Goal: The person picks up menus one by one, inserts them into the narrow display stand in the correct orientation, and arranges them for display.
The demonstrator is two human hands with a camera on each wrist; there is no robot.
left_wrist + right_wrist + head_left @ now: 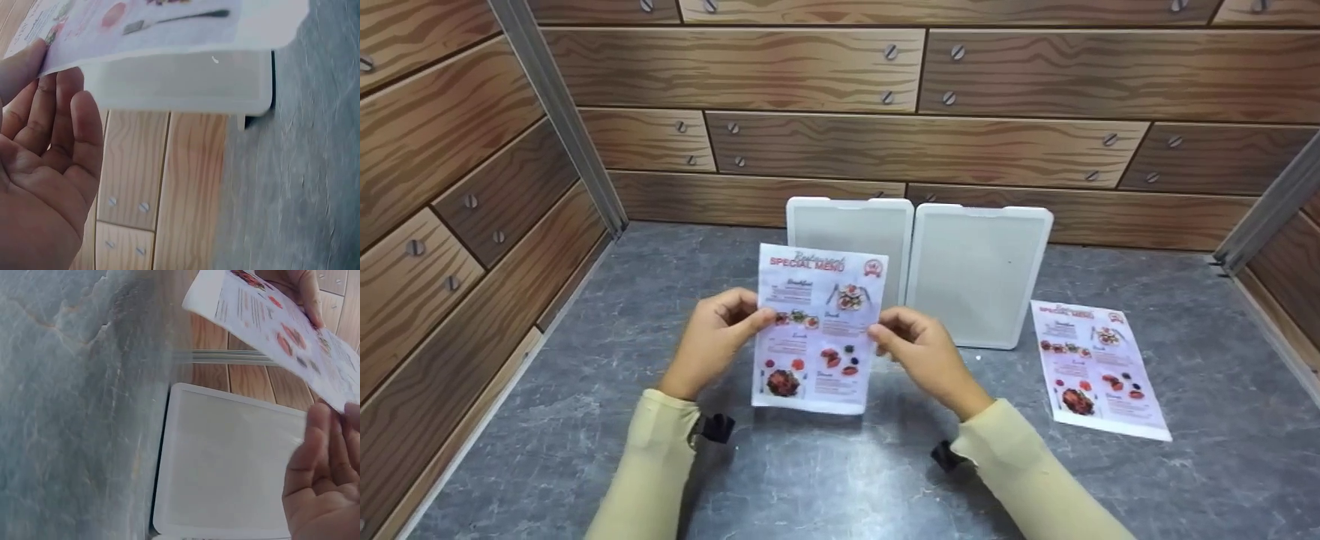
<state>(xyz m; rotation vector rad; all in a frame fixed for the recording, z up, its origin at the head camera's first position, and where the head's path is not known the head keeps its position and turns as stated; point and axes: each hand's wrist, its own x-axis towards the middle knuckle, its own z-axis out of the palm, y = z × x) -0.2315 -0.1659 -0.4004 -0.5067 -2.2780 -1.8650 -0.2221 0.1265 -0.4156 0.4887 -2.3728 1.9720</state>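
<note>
Both hands hold up a printed menu sheet (825,345) by its side edges, printed face toward the head camera. The left hand (717,341) pinches the left edge between thumb and fingers; at the right edge the right hand (924,352) does the same. In the left wrist view, the left hand (45,146) has its thumb on the sheet and its fingers behind. Behind the sheet stand two white rectangular frames side by side, the left frame (847,217) partly covered by the sheet and the right frame (975,277) in plain sight.
A second menu sheet (1102,371) with the same print lies on the grey marbled table (607,375) at the right. Wood-patterned panels (810,75) enclose the back and sides, with grey metal posts (559,112) at the corners.
</note>
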